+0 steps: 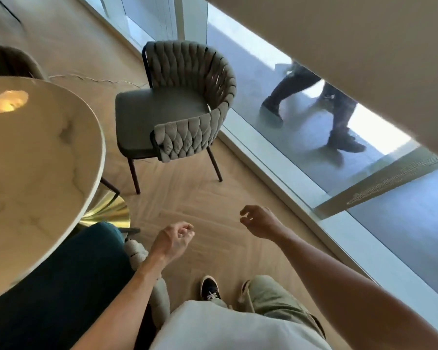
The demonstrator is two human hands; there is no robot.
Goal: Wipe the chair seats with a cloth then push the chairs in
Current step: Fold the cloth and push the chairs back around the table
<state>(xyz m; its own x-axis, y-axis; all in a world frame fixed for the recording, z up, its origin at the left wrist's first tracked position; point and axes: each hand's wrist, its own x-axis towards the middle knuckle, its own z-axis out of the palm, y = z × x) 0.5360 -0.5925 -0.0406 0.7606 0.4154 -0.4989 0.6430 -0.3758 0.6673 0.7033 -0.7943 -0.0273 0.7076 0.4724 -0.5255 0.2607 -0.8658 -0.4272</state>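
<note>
Neither grip holds anything: left hand [173, 239], right hand [259, 222] loosely curled.

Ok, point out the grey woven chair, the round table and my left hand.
grey woven chair [159, 107], head view, on the seat.
round table [36, 157], head view, on the bare marble top.
left hand [172, 239], head view, on the palm.

Both bare forearms extended forward, apart. Left hand [173, 239] and right hand [259, 222]: fingers loosely curled, apparently holding nothing.

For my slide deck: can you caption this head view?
Both empty hands, left hand and right hand, hover above the floor near a woven-back chair pulled out from the marble table.
</note>
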